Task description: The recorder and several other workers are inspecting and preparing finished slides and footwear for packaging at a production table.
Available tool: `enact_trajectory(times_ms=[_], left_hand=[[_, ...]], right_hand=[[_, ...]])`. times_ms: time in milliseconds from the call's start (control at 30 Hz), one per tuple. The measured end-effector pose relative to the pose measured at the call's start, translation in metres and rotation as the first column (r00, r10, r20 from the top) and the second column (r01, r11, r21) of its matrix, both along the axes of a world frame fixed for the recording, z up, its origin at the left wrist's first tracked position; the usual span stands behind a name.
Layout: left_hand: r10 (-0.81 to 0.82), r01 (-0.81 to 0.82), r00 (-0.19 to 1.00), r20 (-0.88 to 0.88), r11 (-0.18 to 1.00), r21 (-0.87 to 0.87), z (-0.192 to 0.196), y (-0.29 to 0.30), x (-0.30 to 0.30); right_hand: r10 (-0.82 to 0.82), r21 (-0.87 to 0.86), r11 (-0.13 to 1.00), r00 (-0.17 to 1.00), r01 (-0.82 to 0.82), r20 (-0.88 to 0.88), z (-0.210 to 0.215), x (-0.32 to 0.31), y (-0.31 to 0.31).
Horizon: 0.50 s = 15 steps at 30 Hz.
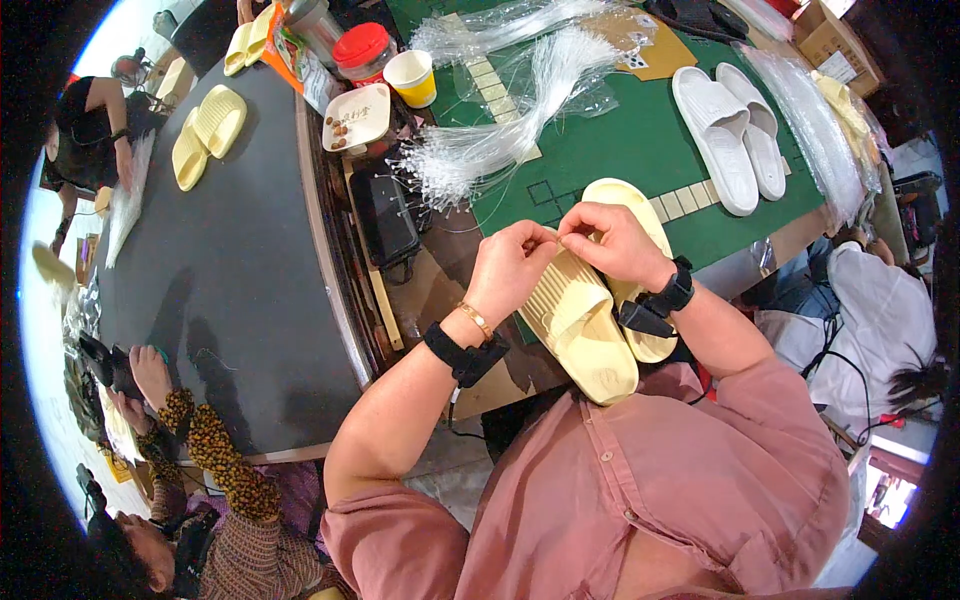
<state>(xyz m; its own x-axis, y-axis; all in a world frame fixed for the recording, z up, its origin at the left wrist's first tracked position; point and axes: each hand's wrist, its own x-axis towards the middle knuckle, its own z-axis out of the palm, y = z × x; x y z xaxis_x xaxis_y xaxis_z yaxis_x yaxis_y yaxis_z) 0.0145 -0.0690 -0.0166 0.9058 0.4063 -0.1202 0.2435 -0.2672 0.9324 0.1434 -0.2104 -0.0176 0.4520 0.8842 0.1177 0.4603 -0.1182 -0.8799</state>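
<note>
Both L hand (508,272) & R hand (622,246) have fingers (534,236) pinched, contents unclear, at yel. slipper (574,305) toe.

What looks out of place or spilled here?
Nothing looks spilled. The clear strands fan out untidily over the green mat, and the yellow cup seems odd near work things; the nearest yellow slippers look undamaged.

Pale-yellow ribbed slippers (574,320), green mat (645,125)
</note>
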Motion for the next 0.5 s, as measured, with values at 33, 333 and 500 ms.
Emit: enact_trajectory(times_ms=[33, 333, 500], left_hand=[[0.004, -0.004, 1.000, -0.003, 1.000, -0.001, 0.0003, 0.0003, 0.0003], [0.000, 0.000, 1.000, 0.021, 1.000, 0.008, -0.0011, 0.0002, -0.0001], [-0.010, 0.010, 1.000, 0.027, 1.000, 0.012, -0.0032, 0.0007, -0.0003]], right_hand=[[-0.011, 0.015, 1.000, 1.000, 0.012, -0.020, -0.0005, -0.0001, -0.0001], [-0.011, 0.016, 1.000, 1.000, 0.011, -0.012, -0.0012, 0.0000, 0.0005], [-0.010, -0.002, 1.000, 1.000, 0.010, 0.004, 0.0011, -0.0004, 0.0007]])
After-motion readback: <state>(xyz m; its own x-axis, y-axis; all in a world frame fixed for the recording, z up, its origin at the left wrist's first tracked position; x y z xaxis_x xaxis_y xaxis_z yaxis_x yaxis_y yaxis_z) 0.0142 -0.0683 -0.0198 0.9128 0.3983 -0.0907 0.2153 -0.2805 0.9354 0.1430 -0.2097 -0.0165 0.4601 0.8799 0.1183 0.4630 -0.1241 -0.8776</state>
